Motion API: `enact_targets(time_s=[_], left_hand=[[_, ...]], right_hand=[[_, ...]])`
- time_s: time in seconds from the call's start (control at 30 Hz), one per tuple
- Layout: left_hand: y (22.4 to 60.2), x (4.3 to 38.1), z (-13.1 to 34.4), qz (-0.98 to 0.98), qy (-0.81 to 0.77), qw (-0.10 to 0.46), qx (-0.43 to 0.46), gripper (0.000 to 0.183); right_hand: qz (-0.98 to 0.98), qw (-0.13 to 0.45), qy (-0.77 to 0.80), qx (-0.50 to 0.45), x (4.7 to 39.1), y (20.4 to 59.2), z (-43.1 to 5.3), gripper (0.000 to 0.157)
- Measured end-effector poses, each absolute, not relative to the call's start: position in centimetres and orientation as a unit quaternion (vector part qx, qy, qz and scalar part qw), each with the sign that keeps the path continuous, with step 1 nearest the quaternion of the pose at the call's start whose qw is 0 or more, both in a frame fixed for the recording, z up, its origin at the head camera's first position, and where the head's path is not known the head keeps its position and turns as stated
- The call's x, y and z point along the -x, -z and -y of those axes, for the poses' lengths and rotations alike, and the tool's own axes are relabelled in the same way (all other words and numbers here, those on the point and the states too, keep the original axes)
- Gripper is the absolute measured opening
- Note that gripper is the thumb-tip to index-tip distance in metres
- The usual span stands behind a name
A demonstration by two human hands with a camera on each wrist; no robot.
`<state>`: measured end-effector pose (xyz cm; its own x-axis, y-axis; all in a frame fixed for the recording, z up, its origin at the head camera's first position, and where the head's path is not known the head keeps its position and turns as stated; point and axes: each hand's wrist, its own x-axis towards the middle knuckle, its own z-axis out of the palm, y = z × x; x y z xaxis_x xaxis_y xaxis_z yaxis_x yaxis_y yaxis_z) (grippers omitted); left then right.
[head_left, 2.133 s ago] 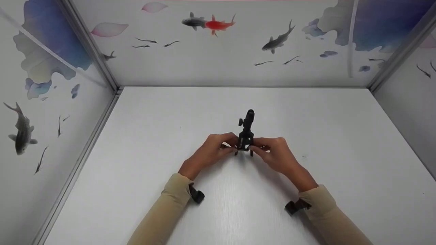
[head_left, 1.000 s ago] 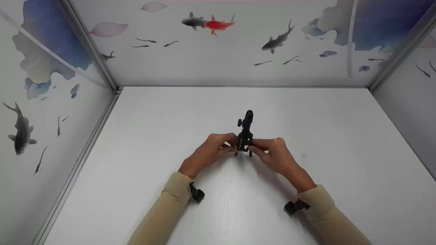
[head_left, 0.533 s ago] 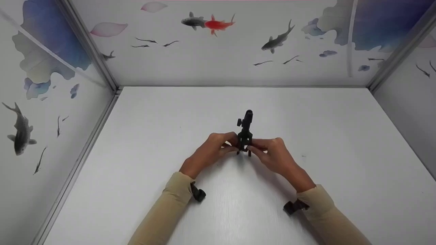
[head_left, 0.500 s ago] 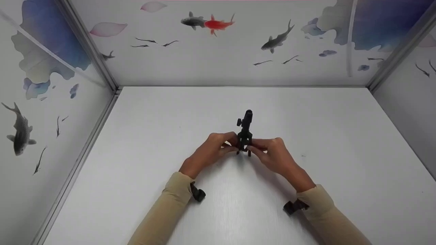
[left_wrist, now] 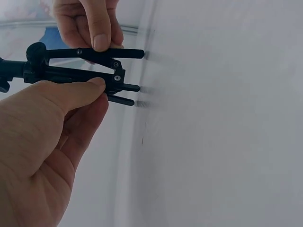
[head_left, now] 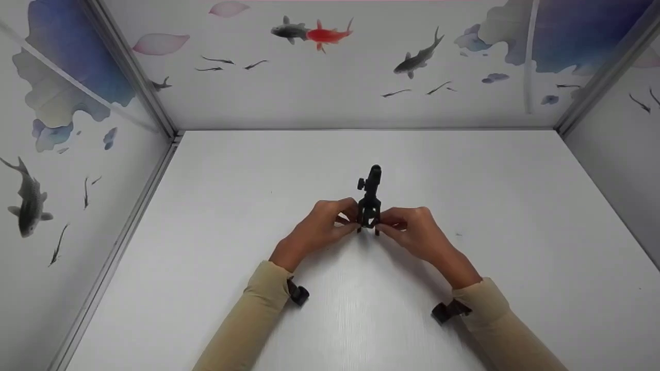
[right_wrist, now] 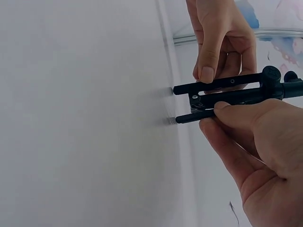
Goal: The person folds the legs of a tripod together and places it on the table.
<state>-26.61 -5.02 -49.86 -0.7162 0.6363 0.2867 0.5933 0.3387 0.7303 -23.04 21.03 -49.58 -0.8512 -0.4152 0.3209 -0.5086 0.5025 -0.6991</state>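
Note:
A small black tripod (head_left: 372, 188) stands upright on the white table, with a knob on the left of its upper column. My left hand (head_left: 320, 226) pinches its left leg between thumb and fingers. On the other side, my right hand (head_left: 420, 232) pinches the right leg the same way. The left wrist view shows three leg tips of the tripod (left_wrist: 61, 74) close to the table surface, with the legs folded near the centre post. Thumbs lie flat along the legs of the tripod (right_wrist: 244, 97) in the right wrist view, and a hinged brace joins them low down.
Around the hands spreads the white table (head_left: 247, 175). A back wall (head_left: 330, 93) printed with fish and petals closes the far side, and side walls rise at left and right. A small black camera (head_left: 298, 293) hangs under the left cuff, another camera (head_left: 443, 312) under the right.
The tripod's two front leg tips have drawn slightly closer together. Both hands keep their pinch on the legs, and the head view has shifted a little.

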Motion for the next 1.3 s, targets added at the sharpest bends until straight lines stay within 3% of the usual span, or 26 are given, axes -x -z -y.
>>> enact_targets(time_s=[0.2,0.63,0.83,1.3], left_hand=[[49.9,26.5,4.6,-0.818,-0.447,0.019,-0.361,0.023],[49.9,26.2,4.3,-0.825,-0.428,-0.012,-0.369,0.017],[49.9,26.1,4.2,-0.825,-0.427,-0.012,-0.369,0.016],[49.6,25.7,3.8,-0.839,-0.403,-0.011,-0.365,0.011]], right_hand=[[0.865,0.069,-0.416,-0.273,23.0,49.8,-21.1,0.019],[0.858,0.060,-0.420,-0.289,23.2,50.2,-21.1,0.019],[0.855,0.033,-0.417,-0.306,23.2,50.1,-21.1,0.023],[0.849,0.042,-0.410,-0.331,23.7,50.4,-21.9,0.022]])
